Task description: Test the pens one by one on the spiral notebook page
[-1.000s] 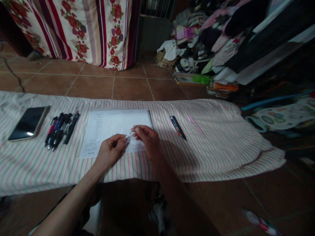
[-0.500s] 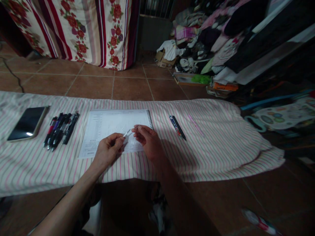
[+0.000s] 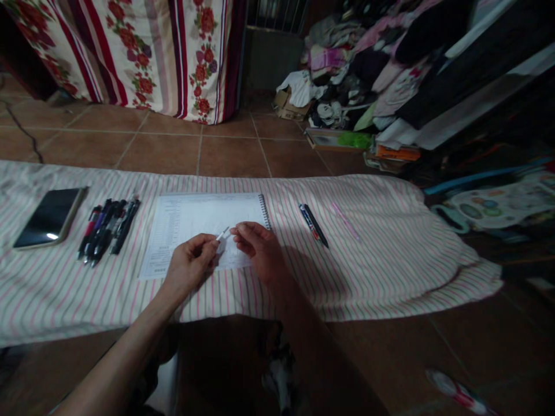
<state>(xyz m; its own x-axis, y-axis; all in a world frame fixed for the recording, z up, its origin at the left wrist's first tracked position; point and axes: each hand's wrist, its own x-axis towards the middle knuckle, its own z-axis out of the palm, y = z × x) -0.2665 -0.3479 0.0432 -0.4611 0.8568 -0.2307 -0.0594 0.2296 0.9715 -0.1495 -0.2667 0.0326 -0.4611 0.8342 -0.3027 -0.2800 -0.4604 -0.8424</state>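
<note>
My left hand [image 3: 191, 264] is closed around a thin white pen [image 3: 222, 234], whose tip sticks out up and to the right. My right hand [image 3: 259, 249] sits just right of that tip, fingers pinched together close to it; whether it touches the pen I cannot tell. Both hands hover over the lower edge of a spiral-bound notebook [image 3: 195, 222] lying open on a pink-striped cloth [image 3: 381, 254].
A row of several pens [image 3: 108, 228] and a phone [image 3: 50, 216] lie left of the notebook. Two dark pens [image 3: 313, 224] and a pink pen [image 3: 346, 221] lie to its right. A floral curtain [image 3: 143, 52] and a clothes pile [image 3: 359, 63] stand behind on the tiled floor.
My right hand has drawn slightly away from the pen tip, leaving the pen in my left hand. The rest is unchanged.
</note>
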